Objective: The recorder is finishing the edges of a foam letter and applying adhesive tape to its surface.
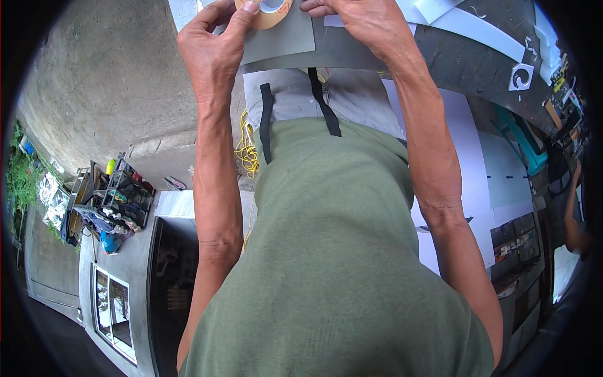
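Note:
At the upper edge of the head view, my left hand (215,39) grips a tan roll of tape (269,21), thumb on its face and fingers curled behind. The roll is ring-shaped with a pale centre and a red-orange mark; its top is cut off by the frame. To its right is my right hand (372,26), fingers bent in toward the roll. Its fingertips are partly out of frame, so what they pinch, if anything, is hidden. Below the roll lies a flat grey sheet (292,45) on the dark work table (352,58).
White cut strips (483,36) and a white square piece with a curved cutout (521,76) lie on the table's right. A green plastic stool (524,141) stands at right, near another person's arm (573,213). Yellow cord (247,147) hangs by my left side.

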Demonstrator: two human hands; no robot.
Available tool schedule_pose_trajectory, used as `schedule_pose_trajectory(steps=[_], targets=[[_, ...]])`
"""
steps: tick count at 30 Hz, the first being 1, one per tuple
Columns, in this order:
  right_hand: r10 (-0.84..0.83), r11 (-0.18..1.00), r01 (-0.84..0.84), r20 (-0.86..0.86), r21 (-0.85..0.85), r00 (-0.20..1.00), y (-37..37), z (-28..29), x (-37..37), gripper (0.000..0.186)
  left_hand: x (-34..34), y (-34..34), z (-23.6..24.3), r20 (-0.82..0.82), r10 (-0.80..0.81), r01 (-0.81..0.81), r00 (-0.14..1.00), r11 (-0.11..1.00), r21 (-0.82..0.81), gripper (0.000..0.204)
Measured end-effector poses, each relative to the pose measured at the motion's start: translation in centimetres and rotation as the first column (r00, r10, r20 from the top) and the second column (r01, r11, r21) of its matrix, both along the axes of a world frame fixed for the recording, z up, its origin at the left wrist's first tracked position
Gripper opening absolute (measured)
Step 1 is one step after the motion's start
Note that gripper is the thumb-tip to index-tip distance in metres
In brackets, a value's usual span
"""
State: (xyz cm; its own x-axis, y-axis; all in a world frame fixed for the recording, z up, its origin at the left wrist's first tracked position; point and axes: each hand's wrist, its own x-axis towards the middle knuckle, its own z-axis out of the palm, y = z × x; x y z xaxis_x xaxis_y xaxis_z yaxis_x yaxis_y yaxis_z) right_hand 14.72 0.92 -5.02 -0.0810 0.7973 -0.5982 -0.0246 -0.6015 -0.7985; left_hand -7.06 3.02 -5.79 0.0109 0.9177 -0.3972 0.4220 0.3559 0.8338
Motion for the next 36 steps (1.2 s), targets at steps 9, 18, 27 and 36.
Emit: schedule_pose_trajectory(steps=[9, 18, 27, 36], targets=[[-0.427, 0.903, 0.403, -0.434, -0.151, 0.794, -4.8, -3.9, -4.0, 0.042, -1.3, 0.3, -1.3, 0.152, -0.042, 0.035, 0.987, 0.998, 0.050, 0.045], [-0.382, 0.901, 0.433, -0.434, 0.020, 0.816, -6.4, -3.4, -5.2, 0.053, -1.5, 0.2, -1.5, 0.139, -0.051, 0.041, 0.989, 0.997, 0.071, 0.047], [-0.318, 0.928, 0.365, -0.344, 0.079, 0.883, -6.6, -3.5, -5.4, 0.047, -1.4, 0.2, -1.4, 0.120, -0.064, 0.056, 0.991, 0.996, 0.071, 0.048], [-0.160, 0.982, 0.150, -0.083, -0.113, 0.984, -3.0, 1.1, -3.9, 0.041, -1.1, 0.1, -0.9, 0.141, -0.049, 0.044, 0.989, 0.998, 0.041, 0.046]])
